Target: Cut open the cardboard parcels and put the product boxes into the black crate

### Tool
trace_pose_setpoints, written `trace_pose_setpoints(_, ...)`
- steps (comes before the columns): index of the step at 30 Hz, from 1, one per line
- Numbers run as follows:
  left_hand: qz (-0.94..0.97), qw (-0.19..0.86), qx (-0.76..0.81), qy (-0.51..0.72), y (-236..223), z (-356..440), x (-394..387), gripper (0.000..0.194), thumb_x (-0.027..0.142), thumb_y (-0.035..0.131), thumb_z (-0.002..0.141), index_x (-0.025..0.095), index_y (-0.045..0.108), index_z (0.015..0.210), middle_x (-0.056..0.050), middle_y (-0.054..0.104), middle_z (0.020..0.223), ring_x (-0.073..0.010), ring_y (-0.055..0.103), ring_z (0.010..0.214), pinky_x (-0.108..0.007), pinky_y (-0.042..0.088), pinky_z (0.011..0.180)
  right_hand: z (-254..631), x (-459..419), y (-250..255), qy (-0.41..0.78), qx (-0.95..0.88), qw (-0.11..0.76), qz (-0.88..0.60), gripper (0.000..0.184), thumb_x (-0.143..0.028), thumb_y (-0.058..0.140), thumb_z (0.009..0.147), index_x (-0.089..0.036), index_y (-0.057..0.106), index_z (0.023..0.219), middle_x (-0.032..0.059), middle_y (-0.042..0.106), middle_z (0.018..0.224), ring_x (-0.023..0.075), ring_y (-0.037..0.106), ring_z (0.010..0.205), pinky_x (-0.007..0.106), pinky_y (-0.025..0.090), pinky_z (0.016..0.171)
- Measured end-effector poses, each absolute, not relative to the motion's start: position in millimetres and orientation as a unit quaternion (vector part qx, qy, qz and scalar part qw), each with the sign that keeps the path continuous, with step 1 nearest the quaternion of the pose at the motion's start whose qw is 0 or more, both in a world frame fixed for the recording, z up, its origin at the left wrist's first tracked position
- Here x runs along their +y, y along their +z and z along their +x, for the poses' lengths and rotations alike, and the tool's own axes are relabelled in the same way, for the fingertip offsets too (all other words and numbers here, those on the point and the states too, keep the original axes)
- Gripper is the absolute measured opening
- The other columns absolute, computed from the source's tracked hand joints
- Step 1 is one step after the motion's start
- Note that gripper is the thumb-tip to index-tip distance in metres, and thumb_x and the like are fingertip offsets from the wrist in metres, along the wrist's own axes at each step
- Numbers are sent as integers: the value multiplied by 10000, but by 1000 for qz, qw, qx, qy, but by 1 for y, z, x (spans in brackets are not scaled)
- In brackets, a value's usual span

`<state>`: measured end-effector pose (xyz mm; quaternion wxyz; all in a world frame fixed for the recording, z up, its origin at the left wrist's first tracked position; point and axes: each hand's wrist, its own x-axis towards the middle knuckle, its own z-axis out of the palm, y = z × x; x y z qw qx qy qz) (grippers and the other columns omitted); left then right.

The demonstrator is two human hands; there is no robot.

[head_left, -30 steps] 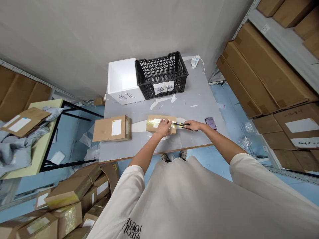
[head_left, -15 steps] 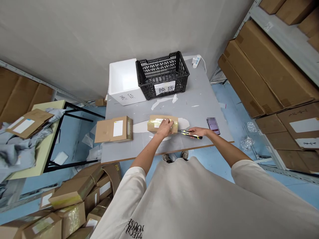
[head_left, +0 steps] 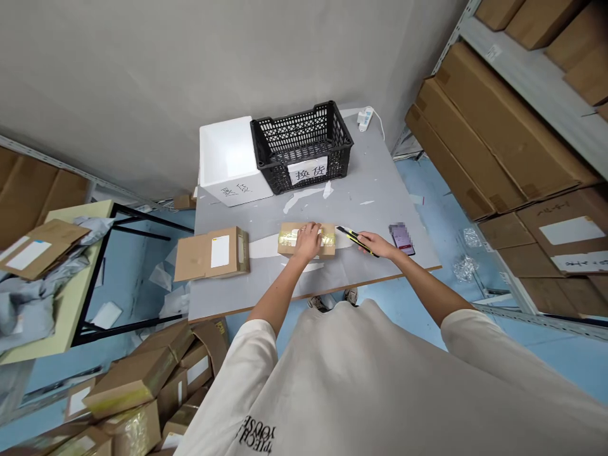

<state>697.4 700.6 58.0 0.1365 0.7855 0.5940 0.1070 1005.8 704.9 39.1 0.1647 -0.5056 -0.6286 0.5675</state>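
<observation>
My left hand [head_left: 308, 240] lies on top of a small taped cardboard box [head_left: 327, 237], its fingers stretched out toward the far side. Yellowish tape and a white label show around the hand. A black and yellow utility knife [head_left: 350, 235] is gripped in my right hand [head_left: 375, 244], just right of the box. The knife points left and away from me, its tip near the box's right end; I cannot make out whether it touches. To the left sits another cardboard box [head_left: 242, 250] with a white label and a flap extended leftward.
A black plastic crate [head_left: 304, 152] and a white foam box [head_left: 242, 193] stand at the table's back. A phone [head_left: 403, 239] lies to the right, a power strip [head_left: 365, 119] behind. Several cartons [head_left: 128, 373] are piled at lower left; shelving [head_left: 513, 57] rises at right.
The knife and my right hand have drawn back from the box's right side, and the knife's tip has turned away from me. My left hand's fingers have flattened over the box top.
</observation>
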Motion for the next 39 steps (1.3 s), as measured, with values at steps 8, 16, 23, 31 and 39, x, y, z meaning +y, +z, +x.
trace_pose_setpoints(8, 796, 164, 580, 57, 42, 684, 711, 555, 249, 544, 935, 241, 464, 1484, -149, 402, 1626, -329, 302, 1550, -563, 237, 1247, 989, 694, 55, 339, -798, 95, -489, 460, -393, 593, 977, -288, 642, 1423, 96, 691, 1215, 266, 656, 1075, 363, 494, 970)
trace_pose_setpoints(16, 824, 172, 539, 31, 45, 686, 727, 578, 194, 592, 866, 261, 488, 1431, -150, 526, 1451, -321, 432, 1420, -572, 231, 1227, 984, 692, 62, 278, -816, 14, -506, 471, -374, 591, 988, -295, 628, 1451, 103, 665, 1193, 261, 643, 1024, 317, 469, 864)
trace_pose_setpoints(23, 820, 139, 553, 55, 43, 688, 704, 520, 279, 459, 974, 224, 445, 1491, -171, 492, 1516, -320, 417, 1434, -522, 277, 1194, 985, 689, 55, 260, -813, 30, -520, 485, -401, 558, 1010, -272, 609, 1474, 114, 652, 1213, 266, 647, 1069, 324, 469, 907)
trace_pose_setpoints(31, 788, 118, 597, 91, 30, 696, 683, 573, 325, 348, 1027, 200, 367, 1585, -160, 430, 1625, -304, 336, 1536, -520, 210, 1251, 979, 684, 46, 262, -802, 66, -534, 485, -405, 542, 1021, -276, 594, 1485, 103, 662, 1192, 265, 637, 1132, 334, 473, 990)
trace_pose_setpoints(39, 785, 125, 600, 93, 32, 695, 685, 586, 333, 359, 1019, 217, 364, 1594, -156, 445, 1619, -305, 357, 1529, -527, 222, 1249, 968, 680, 39, 282, -780, 70, -555, 503, -442, 533, 1024, -261, 594, 1489, 115, 669, 1210, 271, 645, 1115, 350, 482, 987)
